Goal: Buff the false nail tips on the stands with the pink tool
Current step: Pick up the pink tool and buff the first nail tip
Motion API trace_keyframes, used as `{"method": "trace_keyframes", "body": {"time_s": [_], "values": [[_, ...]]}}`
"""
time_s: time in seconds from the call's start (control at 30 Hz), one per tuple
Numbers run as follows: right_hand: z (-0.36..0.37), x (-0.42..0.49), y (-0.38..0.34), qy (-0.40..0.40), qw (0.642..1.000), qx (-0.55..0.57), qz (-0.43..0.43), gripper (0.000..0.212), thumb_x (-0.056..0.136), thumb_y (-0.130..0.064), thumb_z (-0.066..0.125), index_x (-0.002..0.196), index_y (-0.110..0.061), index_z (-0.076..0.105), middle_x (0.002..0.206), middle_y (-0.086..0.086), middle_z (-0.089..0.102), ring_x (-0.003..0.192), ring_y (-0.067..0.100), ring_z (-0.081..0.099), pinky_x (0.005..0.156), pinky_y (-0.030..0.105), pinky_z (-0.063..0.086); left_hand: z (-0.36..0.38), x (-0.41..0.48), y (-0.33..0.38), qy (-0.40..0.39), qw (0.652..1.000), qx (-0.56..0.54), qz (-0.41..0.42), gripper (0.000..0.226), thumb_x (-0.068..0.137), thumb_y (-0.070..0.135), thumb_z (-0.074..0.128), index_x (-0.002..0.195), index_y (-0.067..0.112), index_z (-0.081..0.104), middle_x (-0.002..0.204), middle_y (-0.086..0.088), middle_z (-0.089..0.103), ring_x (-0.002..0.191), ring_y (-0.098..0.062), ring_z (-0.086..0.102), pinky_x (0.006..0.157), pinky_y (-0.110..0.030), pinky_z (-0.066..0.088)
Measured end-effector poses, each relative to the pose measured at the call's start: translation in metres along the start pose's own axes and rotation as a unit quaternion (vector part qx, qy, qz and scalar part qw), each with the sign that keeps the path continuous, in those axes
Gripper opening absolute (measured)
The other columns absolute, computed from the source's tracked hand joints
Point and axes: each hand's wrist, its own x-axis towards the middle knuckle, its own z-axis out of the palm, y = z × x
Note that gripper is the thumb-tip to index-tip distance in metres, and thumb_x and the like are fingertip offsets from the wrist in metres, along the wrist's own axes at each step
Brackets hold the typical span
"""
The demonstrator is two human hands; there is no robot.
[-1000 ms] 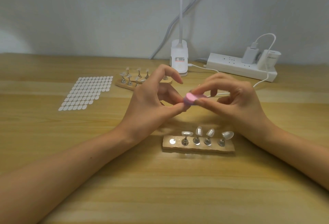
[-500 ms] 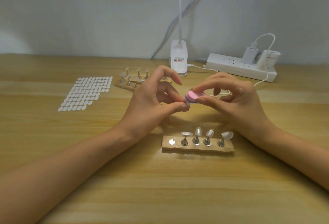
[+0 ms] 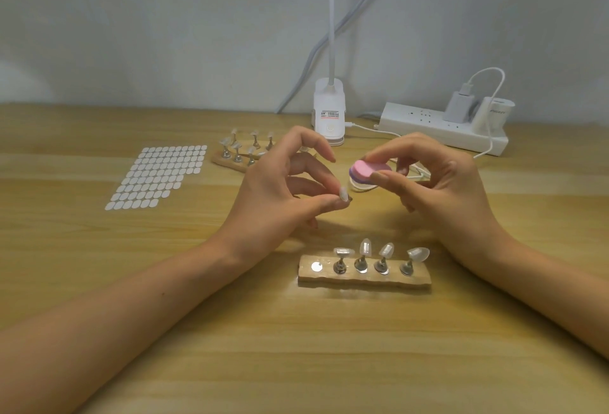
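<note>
My right hand (image 3: 438, 189) pinches an oval pink buffer (image 3: 369, 168) between thumb and fingers, held above the table. My left hand (image 3: 280, 196) pinches a small pale nail tip (image 3: 343, 195) on its stand peg between thumb and middle finger, just left of and below the buffer; the two are apart. Below my hands lies a wooden holder (image 3: 364, 277) with several metal pegs carrying clear nail tips; its leftmost spot shows only a bare metal disc (image 3: 316, 267). A second wooden holder (image 3: 230, 160) with several tipped pegs lies farther back, partly behind my left hand.
A sheet of white oval stickers (image 3: 158, 176) lies at the left. A white clip lamp base (image 3: 329, 114) stands at the back centre. A white power strip (image 3: 441, 128) with plugged chargers and a white cable sits at the back right.
The buffer and the nail tip were touching; my left hand has lowered the tip and my right hand has lifted the buffer away to the right.
</note>
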Motion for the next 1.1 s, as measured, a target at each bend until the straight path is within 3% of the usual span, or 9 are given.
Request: {"method": "trace_keyframes", "body": {"time_s": [0.13, 0.23, 0.37, 0.53, 0.6, 0.73, 0.9, 1.0, 1.1], "values": [[0.0044, -0.0018, -0.0019, -0.051, 0.998, -0.022, -0.017, 0.018, 0.079, -0.034, 0.076, 0.095, -0.024, 0.076, 0.095, -0.009, 0.069, 0.082, 0.014, 0.055, 0.052, 0.029, 0.047, -0.0003, 0.0004, -0.0003, 0.0, 1.0, -0.001, 0.003, 0.044, 0.075, 0.005, 0.087, 0.101, 0.021, 0.055, 0.078, -0.002, 0.073, 0.067, -0.018, 0.073, 0.049, -0.022, 0.051], [0.0003, 0.0003, -0.0011, -0.004, 0.999, -0.016, 0.03, 0.019, 0.077, -0.039, 0.076, 0.091, -0.025, 0.076, 0.092, -0.011, 0.071, 0.08, 0.008, 0.051, 0.058, 0.024, 0.045, 0.0005, 0.0, -0.0007, -0.003, 1.0, 0.004, 0.002, 0.044, 0.075, 0.004, 0.087, 0.099, 0.022, 0.054, 0.076, -0.002, 0.072, 0.063, -0.017, 0.072, 0.05, -0.023, 0.052], [0.0057, -0.0021, -0.0034, -0.063, 0.997, -0.04, -0.038, 0.018, 0.08, -0.034, 0.074, 0.096, -0.025, 0.075, 0.096, -0.006, 0.07, 0.083, 0.017, 0.055, 0.053, 0.028, 0.047, 0.0001, 0.0004, 0.0004, -0.003, 1.0, 0.0, 0.003, 0.043, 0.072, 0.013, 0.089, 0.094, 0.024, 0.054, 0.071, 0.0, 0.069, 0.059, -0.014, 0.069, 0.05, -0.022, 0.051], [0.0006, 0.0008, -0.0013, -0.021, 0.999, -0.04, -0.015, 0.018, 0.081, -0.037, 0.074, 0.096, -0.027, 0.074, 0.095, -0.014, 0.067, 0.082, 0.012, 0.054, 0.054, 0.025, 0.046, 0.0013, -0.0001, -0.0001, 0.003, 1.0, 0.015, 0.005, 0.046, 0.072, 0.005, 0.089, 0.096, 0.023, 0.053, 0.07, -0.003, 0.073, 0.068, -0.015, 0.075, 0.056, -0.007, 0.044], [0.0036, -0.0002, -0.001, -0.056, 0.996, -0.054, -0.043, 0.019, 0.082, -0.036, 0.073, 0.097, -0.024, 0.075, 0.097, -0.011, 0.067, 0.084, 0.017, 0.055, 0.054, 0.028, 0.048, 0.0002, 0.0, -0.0004, 0.001, 1.0, 0.016, 0.012, 0.045, 0.074, 0.009, 0.088, 0.098, 0.022, 0.053, 0.07, -0.004, 0.073, 0.07, -0.019, 0.076, 0.058, -0.007, 0.045], [-0.0015, 0.0023, 0.0008, -0.015, 0.998, -0.056, -0.008, 0.02, 0.081, -0.036, 0.072, 0.096, -0.024, 0.074, 0.096, -0.013, 0.067, 0.082, 0.013, 0.054, 0.054, 0.026, 0.047, 0.001, -0.0001, -0.0011, -0.001, 1.0, 0.011, 0.007, 0.044, 0.076, 0.003, 0.086, 0.097, 0.02, 0.051, 0.07, -0.006, 0.074, 0.07, -0.019, 0.077, 0.059, -0.008, 0.046], [0.0036, 0.001, 0.0007, -0.047, 0.994, -0.087, -0.054, 0.02, 0.083, -0.037, 0.071, 0.096, -0.023, 0.074, 0.097, -0.013, 0.066, 0.085, 0.014, 0.055, 0.058, 0.023, 0.045, 0.0008, 0.0008, -0.0001, 0.007, 0.999, 0.034, 0.01, 0.043, 0.076, 0.012, 0.087, 0.097, 0.021, 0.051, 0.069, -0.003, 0.074, 0.067, -0.016, 0.075, 0.058, -0.007, 0.044], [-0.0026, 0.0022, 0.0017, -0.007, 0.997, -0.079, -0.023, 0.019, 0.083, -0.038, 0.072, 0.096, -0.025, 0.073, 0.095, -0.017, 0.065, 0.082, 0.012, 0.052, 0.054, 0.034, 0.046, 0.002, -0.0002, 0.0009, 0.01, 0.999, 0.04, 0.007, 0.043, 0.076, 0.006, 0.086, 0.097, 0.02, 0.051, 0.07, -0.003, 0.075, 0.066, -0.014, 0.075, 0.059, -0.006, 0.043], [0.0027, 0.0008, -0.0003, -0.049, 0.992, -0.09, -0.077, 0.017, 0.085, -0.036, 0.072, 0.099, -0.024, 0.073, 0.098, -0.015, 0.065, 0.086, 0.013, 0.054, 0.056, 0.025, 0.047, 0.0018, -0.0011, 0.0031, 0.011, 0.999, 0.043, 0.013, 0.044, 0.074, 0.024, 0.088, 0.096, 0.02, 0.051, 0.069, -0.001, 0.074, 0.066, -0.013, 0.074, 0.058, -0.006, 0.043]]}}
